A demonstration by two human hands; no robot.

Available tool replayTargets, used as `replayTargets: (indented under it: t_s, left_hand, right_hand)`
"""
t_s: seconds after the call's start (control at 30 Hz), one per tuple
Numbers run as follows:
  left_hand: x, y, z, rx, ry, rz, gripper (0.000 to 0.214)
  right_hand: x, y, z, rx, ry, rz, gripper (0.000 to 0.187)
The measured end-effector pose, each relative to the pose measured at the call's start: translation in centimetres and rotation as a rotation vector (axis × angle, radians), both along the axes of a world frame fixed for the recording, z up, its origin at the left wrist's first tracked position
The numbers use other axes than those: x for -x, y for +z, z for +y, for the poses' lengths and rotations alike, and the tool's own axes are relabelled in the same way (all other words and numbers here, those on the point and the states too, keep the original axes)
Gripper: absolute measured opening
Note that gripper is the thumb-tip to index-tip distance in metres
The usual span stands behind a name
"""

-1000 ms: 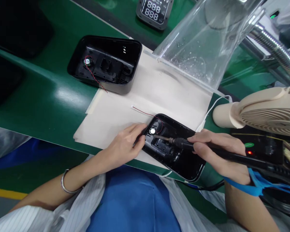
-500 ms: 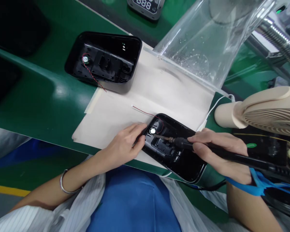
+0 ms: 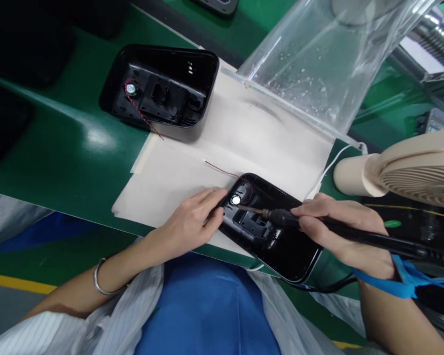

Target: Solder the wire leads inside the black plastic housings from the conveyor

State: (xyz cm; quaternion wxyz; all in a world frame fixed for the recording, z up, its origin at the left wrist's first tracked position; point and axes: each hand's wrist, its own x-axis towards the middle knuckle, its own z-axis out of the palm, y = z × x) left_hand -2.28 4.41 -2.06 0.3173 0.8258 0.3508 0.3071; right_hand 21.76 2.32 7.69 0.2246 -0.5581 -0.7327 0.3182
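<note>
My left hand (image 3: 192, 219) grips the left end of a black plastic housing (image 3: 292, 251), thumb and fingers closed on its rim. Inside that end sits a small round silvery part (image 3: 236, 199), with a twisted red-and-black wire (image 3: 224, 171) running out over the rim onto the paper. In my right hand (image 3: 344, 229) is a soldering iron (image 3: 281, 218), held like a pen. Its tip reaches into the housing just beside the round part; whether it touches is too small to tell.
A second black housing (image 3: 203, 118) with its own round part and wire stands further back. Pale paper (image 3: 240, 128) covers part of the green table (image 3: 77, 172). A clear plastic hood (image 3: 299, 74) rises behind, and a beige fan (image 3: 410, 170) stands at right.
The view has shifted slightly. Both hands, the housing and the soldering iron keep nearly the same places relative to each other.
</note>
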Motion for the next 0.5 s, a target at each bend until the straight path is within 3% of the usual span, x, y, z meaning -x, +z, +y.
replayTargets:
  t_s: [0.2,0.5]
  left_hand:
    - [0.06,0.00,0.11,0.014,-0.009,-0.003,0.030]
    - [-0.08,-0.13,0.03,0.050,-0.011,-0.007,0.029]
  right_hand:
    - [-0.44,-0.23,0.47,0.015,0.044,-0.009,0.011]
    - [-0.67,-0.43,0.57,0.084,-0.021,0.011,0.010]
